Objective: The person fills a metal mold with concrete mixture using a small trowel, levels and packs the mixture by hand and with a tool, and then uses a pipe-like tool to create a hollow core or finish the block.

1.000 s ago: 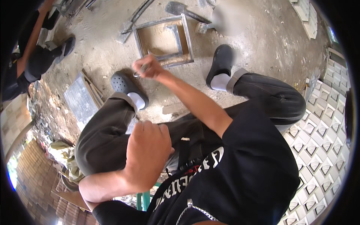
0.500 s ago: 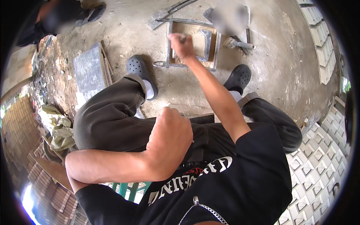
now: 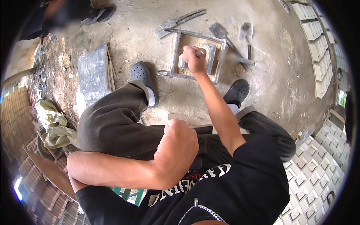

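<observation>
My right hand (image 3: 195, 60) is over a grey rectangular mould frame (image 3: 174, 52) on the ground between my feet. Its fingers are curled closed around something I cannot make out; only a small dark bit shows. Inside the frame sit a grey shaped insert (image 3: 212, 56) and pale sandy material around it. Close above my lap, my left hand (image 3: 176, 140) is closed in a fist, back of the hand up. Whatever it may hold is hidden. A wire loop (image 3: 163, 73) sticks out at the frame's left side.
Beyond the frame lie a long flat tool (image 3: 176, 24) and two trowels (image 3: 218, 30), (image 3: 246, 32). A pipe-handled tool (image 3: 247, 61) is at its right, partly blurred. Grey boards (image 3: 92, 71) lie left; pale patterned blocks (image 3: 318, 161) stand right. Another person (image 3: 67, 15) is at far left.
My right hand has moved a little right and down within the frame, its fingers still curled. The view has shifted slightly, showing more ground beyond the frame. My left hand stays closed.
</observation>
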The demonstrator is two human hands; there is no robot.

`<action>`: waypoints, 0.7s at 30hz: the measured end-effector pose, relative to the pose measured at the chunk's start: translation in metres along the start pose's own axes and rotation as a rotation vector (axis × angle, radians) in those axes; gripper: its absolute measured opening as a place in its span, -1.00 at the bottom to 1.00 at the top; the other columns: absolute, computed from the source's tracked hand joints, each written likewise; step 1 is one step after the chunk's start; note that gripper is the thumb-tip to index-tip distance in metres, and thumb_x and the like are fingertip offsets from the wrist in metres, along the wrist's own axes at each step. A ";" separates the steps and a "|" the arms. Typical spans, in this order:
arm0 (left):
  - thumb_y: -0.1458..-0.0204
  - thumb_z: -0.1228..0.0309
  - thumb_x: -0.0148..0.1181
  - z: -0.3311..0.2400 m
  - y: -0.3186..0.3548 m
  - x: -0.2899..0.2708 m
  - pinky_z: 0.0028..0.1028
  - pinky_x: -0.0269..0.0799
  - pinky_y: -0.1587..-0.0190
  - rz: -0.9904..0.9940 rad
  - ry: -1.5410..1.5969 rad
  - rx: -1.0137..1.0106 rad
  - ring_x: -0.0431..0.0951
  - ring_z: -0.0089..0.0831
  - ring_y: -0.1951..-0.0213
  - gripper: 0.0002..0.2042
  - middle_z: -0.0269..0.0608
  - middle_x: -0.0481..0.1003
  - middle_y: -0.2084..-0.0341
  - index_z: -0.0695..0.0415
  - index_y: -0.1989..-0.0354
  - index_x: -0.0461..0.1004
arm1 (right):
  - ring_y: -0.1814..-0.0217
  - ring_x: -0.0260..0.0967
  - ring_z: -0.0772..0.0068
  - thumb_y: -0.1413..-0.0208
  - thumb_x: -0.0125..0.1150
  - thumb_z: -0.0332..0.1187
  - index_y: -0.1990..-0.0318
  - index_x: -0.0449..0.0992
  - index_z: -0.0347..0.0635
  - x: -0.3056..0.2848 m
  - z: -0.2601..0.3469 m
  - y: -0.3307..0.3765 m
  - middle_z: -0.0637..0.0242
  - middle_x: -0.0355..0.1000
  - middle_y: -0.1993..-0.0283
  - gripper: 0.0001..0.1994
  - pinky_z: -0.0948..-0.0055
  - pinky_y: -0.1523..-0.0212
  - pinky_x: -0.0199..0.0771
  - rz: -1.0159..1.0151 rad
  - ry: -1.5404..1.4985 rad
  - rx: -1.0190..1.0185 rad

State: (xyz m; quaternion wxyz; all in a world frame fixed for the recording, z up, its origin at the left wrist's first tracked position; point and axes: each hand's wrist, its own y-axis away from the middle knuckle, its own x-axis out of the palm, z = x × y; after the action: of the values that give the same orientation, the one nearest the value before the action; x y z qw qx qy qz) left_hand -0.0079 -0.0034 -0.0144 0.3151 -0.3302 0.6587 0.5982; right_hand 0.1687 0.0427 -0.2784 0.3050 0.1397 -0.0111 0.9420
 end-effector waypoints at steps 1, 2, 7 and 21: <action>0.07 0.31 0.17 -0.001 0.002 -0.001 -0.46 0.17 0.27 -0.015 -0.003 0.009 0.41 -0.49 0.37 -0.91 -0.42 0.40 0.57 0.03 0.47 0.45 | 0.69 -0.04 0.73 -0.17 0.00 -0.46 0.74 0.25 -0.24 0.000 0.005 0.005 0.58 0.12 0.74 -0.61 0.52 0.65 -0.08 -0.014 -0.036 -0.066; 0.07 0.31 0.17 0.000 0.002 -0.003 -0.46 0.17 0.27 0.008 0.009 0.019 0.42 -0.49 0.37 -0.90 -0.42 0.40 0.57 0.03 0.47 0.46 | 0.69 -0.03 0.73 -0.17 0.01 -0.46 0.75 0.26 -0.23 0.000 0.008 0.006 0.57 0.12 0.74 -0.61 0.52 0.65 -0.07 -0.028 -0.073 -0.130; 0.03 0.29 0.17 0.009 -0.005 -0.009 -0.45 0.18 0.27 0.066 -0.025 0.077 0.43 -0.49 0.36 -0.89 -0.44 0.41 0.55 0.03 0.45 0.47 | 0.66 -0.02 0.73 -0.18 0.07 -0.41 0.70 0.27 -0.19 -0.006 -0.041 0.000 0.57 0.14 0.71 -0.64 0.49 0.63 -0.04 -0.023 0.014 0.089; -0.08 0.16 0.15 -0.005 0.001 0.000 -0.44 0.18 0.26 0.061 -0.016 0.106 0.44 -0.50 0.35 -0.77 -0.43 0.41 0.54 0.07 0.38 0.49 | 0.78 0.02 0.50 -0.09 0.31 -0.35 0.78 0.18 -0.12 0.025 0.037 0.057 0.44 0.08 0.81 -0.51 0.43 0.71 -0.03 0.355 0.365 -0.478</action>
State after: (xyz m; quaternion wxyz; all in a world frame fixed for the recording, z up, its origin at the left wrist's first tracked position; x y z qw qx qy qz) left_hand -0.0087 -0.0080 -0.0132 0.3188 -0.2880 0.6966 0.5746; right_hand 0.1254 0.0067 -0.2321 0.1573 -0.1103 -0.2007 0.9606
